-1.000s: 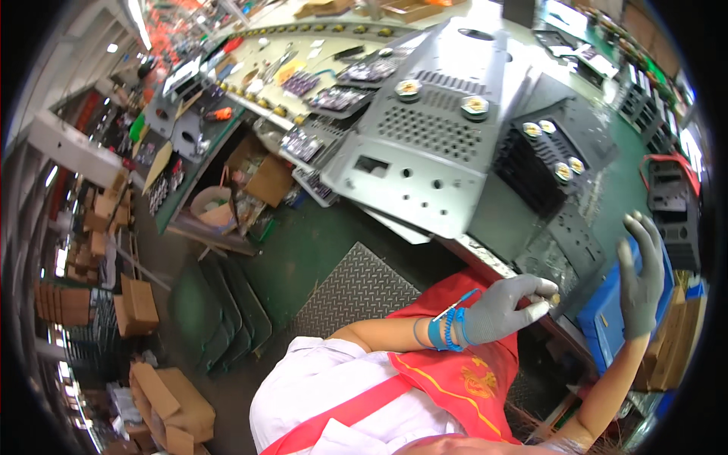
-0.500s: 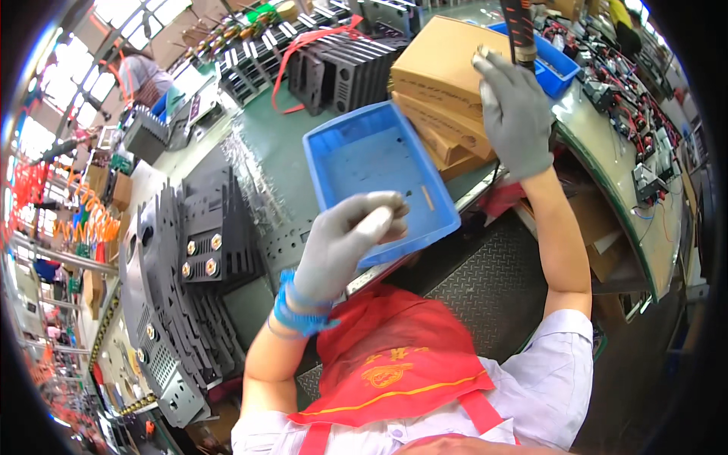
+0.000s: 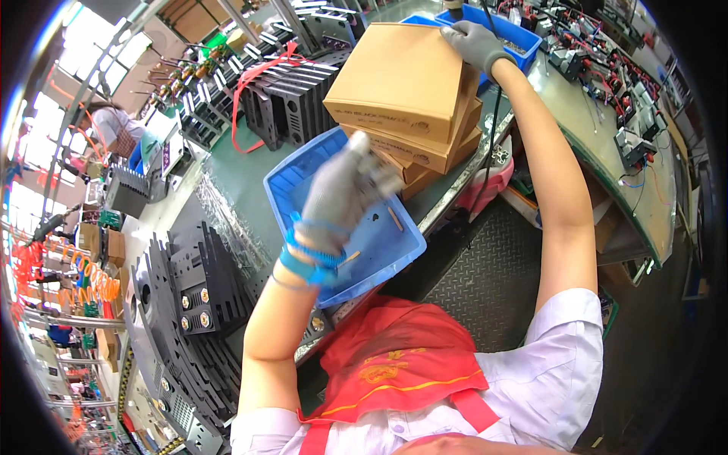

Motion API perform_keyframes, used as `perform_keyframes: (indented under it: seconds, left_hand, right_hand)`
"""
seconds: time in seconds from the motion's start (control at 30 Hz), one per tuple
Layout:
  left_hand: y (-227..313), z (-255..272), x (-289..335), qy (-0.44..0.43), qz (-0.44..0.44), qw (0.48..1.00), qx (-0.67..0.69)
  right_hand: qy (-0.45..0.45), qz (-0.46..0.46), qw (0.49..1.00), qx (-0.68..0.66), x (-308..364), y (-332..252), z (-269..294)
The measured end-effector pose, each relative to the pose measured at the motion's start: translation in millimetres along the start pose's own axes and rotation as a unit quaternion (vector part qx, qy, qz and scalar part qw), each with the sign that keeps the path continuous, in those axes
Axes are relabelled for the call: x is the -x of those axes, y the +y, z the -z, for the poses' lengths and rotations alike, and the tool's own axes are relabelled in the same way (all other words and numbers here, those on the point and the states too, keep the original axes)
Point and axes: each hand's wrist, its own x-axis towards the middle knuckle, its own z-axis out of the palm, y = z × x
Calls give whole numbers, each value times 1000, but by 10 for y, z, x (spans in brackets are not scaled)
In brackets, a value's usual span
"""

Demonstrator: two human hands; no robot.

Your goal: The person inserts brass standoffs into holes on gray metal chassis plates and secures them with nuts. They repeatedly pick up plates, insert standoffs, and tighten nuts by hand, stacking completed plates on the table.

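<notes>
1. Head view: left hand (image 3: 341, 189), grey-gloved, was over the blue plastic bin (image 3: 383, 274), fingers partly bent and motion-blurred; couldn't tell if they held anything.
2. Bin sat tilted to the view on the green-topped workbench (image 3: 236, 163), with thin tan strips (image 3: 395, 219) and small dark bits inside.
3. Right hand (image 3: 476, 47), also gloved, was at the far right corner of the top cardboard box (image 3: 402, 72), fingers bent, just beside a dark cylindrical tool end (image 3: 453, 9). Couldn't tell whether it gripped or touched either.
4. Boxes were stacked unevenly right behind the bin; black cable (image 3: 497, 114) hung on their right.
5. Black perforated metal panels (image 3: 176, 394) lay stacked left of the bin.
</notes>
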Motion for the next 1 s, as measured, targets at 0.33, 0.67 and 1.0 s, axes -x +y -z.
perform_keyframes:
  seconds: [0.33, 0.67, 1.0]
  left_hand:
    - [61, 145, 305, 35, -39, 994, 99]
    - [100, 790, 617, 43, -120, 986, 104]
    - [-435, 265, 618, 62, -75, 969, 229]
  right_hand:
    - [33, 228, 967, 109, 1631, -507, 329]
    - [112, 493, 839, 203, 2117, -963, -63]
    - [-42, 293, 953, 62, 1789, -2105, 711]
